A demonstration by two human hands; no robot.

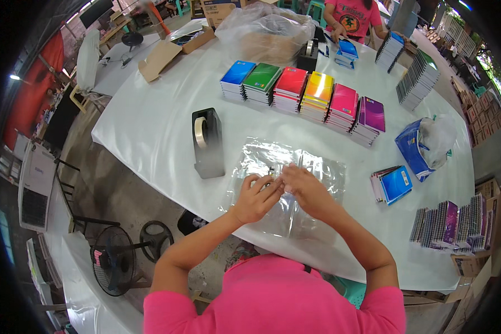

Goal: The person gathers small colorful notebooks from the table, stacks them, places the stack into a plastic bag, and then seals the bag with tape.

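Observation:
Clear plastic bags [320,166] lie flat on the white table in front of me. Over their middle, my left hand [256,199] has its fingers apart and slightly bent, its fingertips close to the other hand. My right hand [306,190] is closed, thumb and fingers pressed together at the plastic; what is in that pinch is too small to make out. Beyond the bags stands a row of spiral notebook stacks: blue [238,73], green [263,77], red [290,82], yellow [318,86], pink [344,101] and purple [372,114].
A black tape dispenser [210,153] stands left of the bags. To the right are a small blue notebook stack [396,183], a blue bag [414,149] and purple notebooks [450,222]. Across the table, a person in pink [353,19] handles notebooks. A fan [114,260] stands left.

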